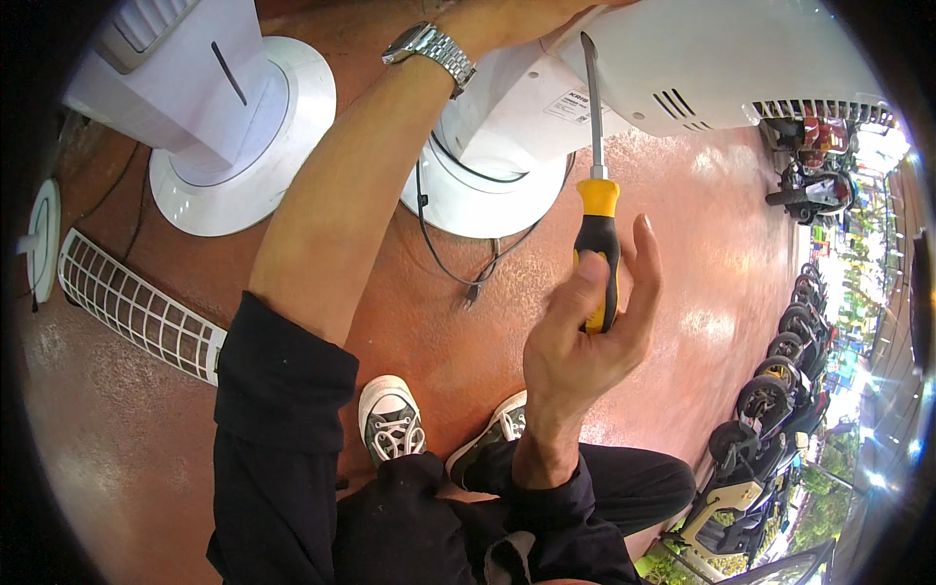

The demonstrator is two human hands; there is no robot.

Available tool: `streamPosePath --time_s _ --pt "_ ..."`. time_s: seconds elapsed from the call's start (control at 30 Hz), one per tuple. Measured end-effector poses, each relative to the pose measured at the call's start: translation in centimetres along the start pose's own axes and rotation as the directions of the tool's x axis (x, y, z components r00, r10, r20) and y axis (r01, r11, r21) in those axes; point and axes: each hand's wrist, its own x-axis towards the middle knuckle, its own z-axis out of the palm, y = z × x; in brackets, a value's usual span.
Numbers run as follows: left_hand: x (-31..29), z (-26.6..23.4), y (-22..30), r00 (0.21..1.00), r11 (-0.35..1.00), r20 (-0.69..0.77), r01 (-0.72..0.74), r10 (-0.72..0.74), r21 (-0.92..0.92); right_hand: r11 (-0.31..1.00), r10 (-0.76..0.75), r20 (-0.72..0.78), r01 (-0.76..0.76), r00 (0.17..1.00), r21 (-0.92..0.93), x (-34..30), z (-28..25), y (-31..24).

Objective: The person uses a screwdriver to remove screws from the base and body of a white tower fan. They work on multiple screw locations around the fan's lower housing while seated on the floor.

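My right hand (575, 336) grips the black-and-yellow handle of a screwdriver (598, 229), thumb laid on the handle and one finger reaching up beside it. Its long metal shaft points away from me, with the tip over the seam of a white appliance housing (682, 58). Whether the tip touches a screw cannot be made out. At the top edge my left hand (531, 18) lies against the upper side of this appliance; its fingers are out of sight. A silver watch (430, 54) circles the left wrist. The appliance stands on a round white base (487, 210).
A similar white appliance (195, 107) on a round base stands to the left. A curved white grille (141, 307) lies on the red-brown floor, near another white disc (44, 239). The power cord and plug (475, 291) trail before the base. Parked motorbikes (765, 400) line the right.
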Motion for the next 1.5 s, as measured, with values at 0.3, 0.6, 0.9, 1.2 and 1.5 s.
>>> streamPosePath --time_s 0.3,0.6,0.9,1.2,1.5 --pt "-0.6 -0.6 -3.1 0.985 0.924 0.123 -0.065 0.119 -0.377 0.954 -0.283 -0.049 0.276 0.958 -0.118 0.7 0.1 0.8" --pt "-0.1 -1.2 -4.2 0.956 0.940 0.204 -0.139 0.209 -0.313 0.977 0.182 0.188 -0.157 0.965 -0.141 0.7 -1.1 -1.3" --pt "-0.1 -1.2 -3.8 0.947 0.942 0.222 -0.163 0.233 -0.293 0.982 -0.170 -0.115 0.158 0.979 -0.105 1.0 0.5 -0.4" --pt "-0.1 -1.1 -4.0 0.945 0.938 0.223 -0.166 0.240 -0.303 0.977 -0.208 -0.087 0.202 0.974 -0.072 0.8 0.1 -0.4" --pt "0.0 -1.0 -4.3 0.941 0.919 0.219 -0.172 0.260 -0.354 0.971 -0.217 -0.087 0.206 0.972 -0.118 -0.4 -0.9 -0.6"
